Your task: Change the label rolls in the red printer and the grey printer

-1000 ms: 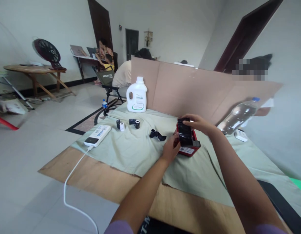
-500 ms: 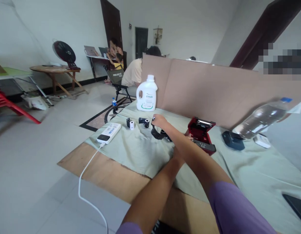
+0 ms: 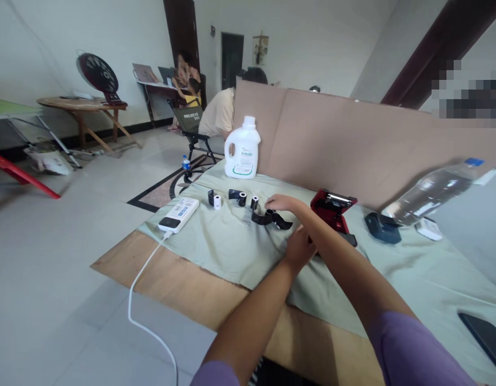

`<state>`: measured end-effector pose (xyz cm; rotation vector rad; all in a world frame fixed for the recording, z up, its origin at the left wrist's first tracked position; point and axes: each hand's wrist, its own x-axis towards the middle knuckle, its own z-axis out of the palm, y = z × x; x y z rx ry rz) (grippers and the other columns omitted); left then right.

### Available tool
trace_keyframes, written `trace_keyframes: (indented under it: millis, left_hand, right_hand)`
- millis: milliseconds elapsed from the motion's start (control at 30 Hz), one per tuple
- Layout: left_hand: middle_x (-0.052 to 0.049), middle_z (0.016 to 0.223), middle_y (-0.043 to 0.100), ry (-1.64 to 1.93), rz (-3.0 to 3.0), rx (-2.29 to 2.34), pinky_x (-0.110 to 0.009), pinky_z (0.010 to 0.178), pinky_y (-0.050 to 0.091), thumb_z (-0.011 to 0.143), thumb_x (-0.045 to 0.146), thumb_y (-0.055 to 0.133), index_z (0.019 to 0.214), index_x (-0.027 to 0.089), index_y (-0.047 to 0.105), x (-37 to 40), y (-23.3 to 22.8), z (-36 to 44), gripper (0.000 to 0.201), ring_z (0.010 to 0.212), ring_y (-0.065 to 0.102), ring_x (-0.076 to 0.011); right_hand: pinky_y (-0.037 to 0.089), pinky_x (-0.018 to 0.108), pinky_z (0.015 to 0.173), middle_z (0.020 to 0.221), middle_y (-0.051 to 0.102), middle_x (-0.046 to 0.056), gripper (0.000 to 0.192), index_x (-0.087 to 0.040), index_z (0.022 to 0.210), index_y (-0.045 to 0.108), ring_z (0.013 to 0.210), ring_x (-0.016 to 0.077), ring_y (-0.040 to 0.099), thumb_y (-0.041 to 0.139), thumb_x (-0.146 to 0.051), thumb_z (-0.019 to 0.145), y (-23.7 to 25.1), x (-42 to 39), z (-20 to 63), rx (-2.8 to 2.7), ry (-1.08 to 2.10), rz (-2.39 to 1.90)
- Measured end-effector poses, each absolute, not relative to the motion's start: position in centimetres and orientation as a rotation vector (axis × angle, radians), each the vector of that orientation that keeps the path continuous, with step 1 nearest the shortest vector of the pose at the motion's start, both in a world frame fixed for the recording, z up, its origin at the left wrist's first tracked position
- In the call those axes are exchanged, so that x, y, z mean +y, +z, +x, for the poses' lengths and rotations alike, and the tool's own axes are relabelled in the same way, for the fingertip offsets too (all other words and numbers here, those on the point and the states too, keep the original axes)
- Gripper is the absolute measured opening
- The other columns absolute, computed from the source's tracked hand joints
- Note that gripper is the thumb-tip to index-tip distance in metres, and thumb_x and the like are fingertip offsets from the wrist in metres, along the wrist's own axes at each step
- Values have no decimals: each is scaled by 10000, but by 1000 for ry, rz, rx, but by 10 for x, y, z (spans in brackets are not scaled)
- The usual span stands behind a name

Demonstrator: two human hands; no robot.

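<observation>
My right hand (image 3: 282, 202) reaches across the green cloth (image 3: 232, 246), fingers loosely apart, just above a black wrapper strip (image 3: 272, 219). A small black-and-white paper roll (image 3: 254, 202) stands just left of it, and two more rolls (image 3: 214, 200) (image 3: 238, 197) lie further left. My left hand (image 3: 300, 247) rests on the cloth by the base of a red mini printer (image 3: 332, 206) whose lid stands open. My right forearm crosses over the left hand's fingers and hides them.
A white power bank (image 3: 179, 213) with a cable sits at the cloth's left edge. A white detergent jug (image 3: 242, 148) stands before a cardboard screen (image 3: 352, 145). A water bottle (image 3: 433, 190), a dark blue device (image 3: 382, 228) and a black phone (image 3: 485, 335) lie to the right. People sit behind.
Both hands held the red printer a second ago. My right hand then reached left with a small roll, set it on the cloth and has drawn back a little.
</observation>
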<state>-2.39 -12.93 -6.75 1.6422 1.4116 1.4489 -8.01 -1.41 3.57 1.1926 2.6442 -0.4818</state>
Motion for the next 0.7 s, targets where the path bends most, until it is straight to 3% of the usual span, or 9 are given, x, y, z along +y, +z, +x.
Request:
trace_keyframes:
  millis: [100, 200, 333, 400, 500, 567, 700]
  left_hand:
    - [-115, 1296, 679, 1602, 1655, 1302, -439, 1089, 481, 881, 230, 577, 1298, 204, 633, -131, -66, -26, 422, 1283, 583, -311]
    - [-106, 1322, 672, 1622, 1664, 1258, -427, 1137, 437, 862, 223, 579, 1276, 209, 644, -131, -67, -27, 420, 1324, 553, -303]
    - [-103, 1181, 712, 1565, 1617, 1353, -421, 1004, 519, 902, 294, 580, 1144, 212, 664, -131, -68, -26, 269, 1142, 647, -284]
    - [-104, 1212, 700, 1615, 1603, 1336, -414, 1009, 514, 939, 337, 568, 1174, 216, 642, -131, -69, -24, 274, 1143, 649, -263]
    - [-107, 1320, 664, 1676, 1595, 1288, -425, 1080, 475, 967, 366, 564, 1253, 224, 610, -131, -70, -22, 323, 1232, 615, -253]
    - [-103, 1306, 674, 1655, 1602, 1312, -437, 1087, 473, 977, 381, 553, 1273, 224, 602, -131, -71, -22, 339, 1235, 615, -255]
    - [-100, 1316, 670, 1636, 1622, 1344, -416, 1075, 488, 984, 377, 534, 1273, 217, 600, -131, -70, -23, 337, 1220, 627, -246]
  right_hand:
    - [494, 208, 717, 941, 791, 14, 233, -211, 961, 806, 862, 191, 709, 694, -282, 770, 27, -26, -68, 2681, -557, 1107]
    - [487, 242, 716, 930, 782, 65, 238, -168, 928, 798, 867, 226, 702, 723, -207, 705, 23, -33, -61, 2775, -532, 1173]
    - [487, 268, 771, 1003, 758, 99, 244, -145, 1008, 747, 896, 211, 682, 616, -238, 824, 37, -31, -37, 2970, -575, 1339]
    - [493, 269, 747, 987, 744, 77, 259, -164, 1043, 715, 832, 180, 664, 603, -281, 841, 47, -29, -11, 3107, -848, 1457]
    - [460, 259, 598, 829, 693, 24, 321, -193, 1050, 664, 630, 139, 578, 654, -388, 796, 58, -29, 38, 3135, -1511, 1638]
    - [416, 250, 534, 740, 646, -4, 350, -198, 1014, 637, 559, 125, 522, 659, -459, 782, 60, -29, 70, 3029, -1737, 1746]
    - [436, 273, 599, 716, 644, 15, 283, -167, 854, 665, 630, 152, 555, 607, -441, 812, 55, -26, 120, 2979, -1522, 1910]
